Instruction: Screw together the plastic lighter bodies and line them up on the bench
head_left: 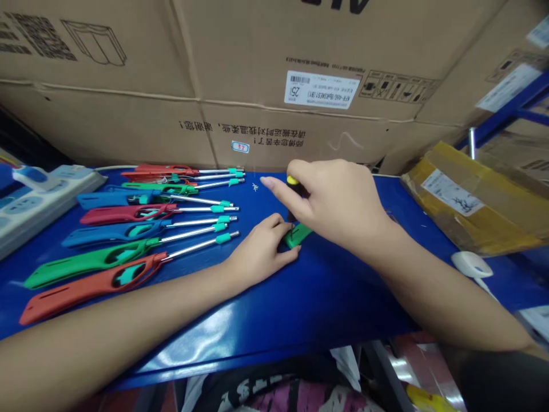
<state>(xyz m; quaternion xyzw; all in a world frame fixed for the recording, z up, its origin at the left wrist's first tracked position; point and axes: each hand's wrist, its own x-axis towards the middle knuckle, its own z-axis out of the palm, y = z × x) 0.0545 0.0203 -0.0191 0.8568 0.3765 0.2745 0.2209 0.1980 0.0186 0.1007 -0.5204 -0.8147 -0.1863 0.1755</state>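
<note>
On the glossy blue tabletop (257,329), a row of long plastic-handled lighters (100,234) at left looks fully assembled. Beside them, the right hand (343,200) grips and the left hand (262,247) pinches: a mostly hidden green plastic body (301,233) lies in the left fingers, seemingly unfinished, under the right's upright black-and-yellow screwdriver (293,179); how many more remain, I cannot tell.
</note>
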